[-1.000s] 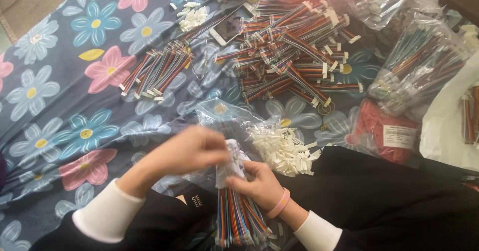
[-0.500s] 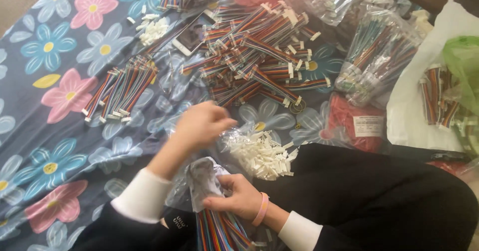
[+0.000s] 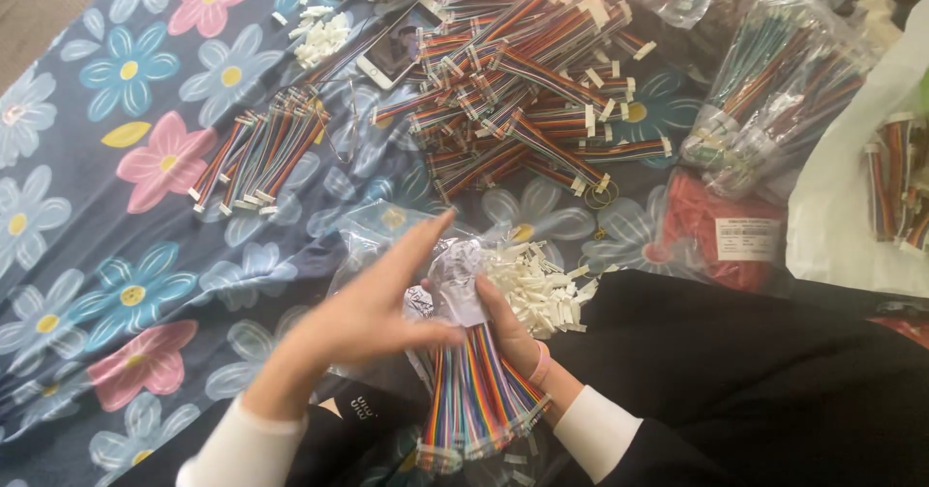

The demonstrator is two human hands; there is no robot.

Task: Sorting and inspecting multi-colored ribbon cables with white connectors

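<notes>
My right hand (image 3: pixel 503 327) grips the rainbow wire bundle (image 3: pixel 479 395) over my lap, fingers closed. My left hand (image 3: pixel 373 303) lies open against its plastic bag (image 3: pixel 455 279). Risk: bag snags on the wire ends and spills the white connectors (image 3: pixel 537 289).

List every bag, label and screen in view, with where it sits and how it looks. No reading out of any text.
Clear plastic bag: centre, over the top of the rainbow wire bundle, between left hand and right hand.
Phone: top centre, flat on the floral cloth, white rim, dark screen.
Clear bags of wires: upper right, piled.
Red packet: right of centre, white rectangular label.
White bag: far right edge.
</notes>
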